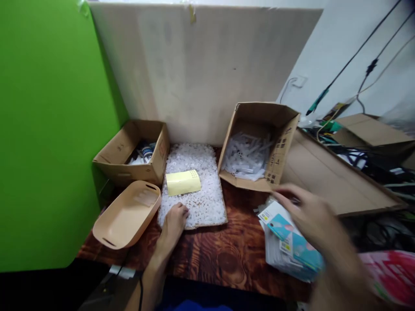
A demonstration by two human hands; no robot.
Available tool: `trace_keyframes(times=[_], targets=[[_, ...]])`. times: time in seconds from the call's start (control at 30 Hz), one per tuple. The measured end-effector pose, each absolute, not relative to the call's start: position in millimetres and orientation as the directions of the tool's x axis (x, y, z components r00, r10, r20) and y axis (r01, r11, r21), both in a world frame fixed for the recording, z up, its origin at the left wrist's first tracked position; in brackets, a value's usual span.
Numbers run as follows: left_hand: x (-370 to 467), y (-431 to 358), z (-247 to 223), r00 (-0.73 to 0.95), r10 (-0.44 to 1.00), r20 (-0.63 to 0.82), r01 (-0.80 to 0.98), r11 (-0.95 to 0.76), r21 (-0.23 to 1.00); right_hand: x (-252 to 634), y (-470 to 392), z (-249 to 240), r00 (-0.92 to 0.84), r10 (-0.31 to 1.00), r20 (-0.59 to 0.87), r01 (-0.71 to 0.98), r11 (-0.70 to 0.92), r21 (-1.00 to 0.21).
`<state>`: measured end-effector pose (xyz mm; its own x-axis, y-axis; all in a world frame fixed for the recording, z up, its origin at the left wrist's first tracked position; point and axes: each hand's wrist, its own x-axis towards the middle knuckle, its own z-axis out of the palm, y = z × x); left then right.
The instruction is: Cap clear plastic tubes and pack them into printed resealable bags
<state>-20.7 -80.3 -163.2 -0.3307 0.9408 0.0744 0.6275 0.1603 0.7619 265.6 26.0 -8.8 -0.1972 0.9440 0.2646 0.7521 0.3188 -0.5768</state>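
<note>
My left hand [176,219] rests on the front left part of a board [207,219] covered with many small white translucent pieces [191,157]. Its fingers are curled together, and whatever they may hold is hidden. A yellow sheet of paper [183,182] lies on the pieces just beyond that hand. Over to the right, my right hand [308,214] is blurred by motion, its fingers partly bent. It hovers over or beside a stack of clear packs with blue and white printed cards [285,233]; I cannot tell whether it touches them.
A peach plastic basket [113,220] with a few translucent pieces stands at left. Behind it sits a cardboard box [129,175] holding a bottle. A tilted cardboard box [274,168] holds clear plastic parts. A large carton [319,177] with cables borders the wooden table [223,261] at right.
</note>
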Motion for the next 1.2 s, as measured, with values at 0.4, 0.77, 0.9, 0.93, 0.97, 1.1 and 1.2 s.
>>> trace_keyframes(times=[0.4,0.77,0.9,0.93,0.97,1.1,1.2], targets=[[-13.0,-95.8,-167.5,-0.614,0.788,0.044,0.131,0.046,0.990,139.7,131.9,-63.1,-0.130,0.990,-0.050,0.976,0.119,-0.181],[-4.3,-85.0,-146.4,-0.553,0.782,-0.288,-0.542,-0.075,0.837,159.8,99.5,-48.7,-0.191,0.943,0.274,0.852,0.298,-0.432],[-5.9,-79.7,-145.8,-0.642,0.722,-0.257,-0.496,-0.137,0.857,159.6,40.1,-62.6,-0.355,0.847,0.395,0.395,0.519,-0.758],[-5.8,-78.6,-146.0,-0.666,0.708,-0.236,-0.457,-0.137,0.879,158.9,25.6,-70.0,-0.375,0.853,0.363,0.271,0.475,-0.837],[-5.4,-77.7,-146.4,-0.681,0.701,-0.210,-0.409,-0.127,0.904,158.1,12.9,-78.0,-0.397,0.861,0.317,0.152,0.402,-0.903],[-1.8,-76.9,-149.3,-0.658,0.747,-0.099,-0.219,-0.064,0.974,156.5,-14.4,-107.1,-0.393,0.905,0.164,-0.118,0.128,-0.985],[2.1,-76.3,-151.1,-0.640,0.764,-0.078,-0.171,-0.043,0.984,158.2,-17.7,-119.6,-0.374,0.919,0.121,-0.155,0.067,-0.986]])
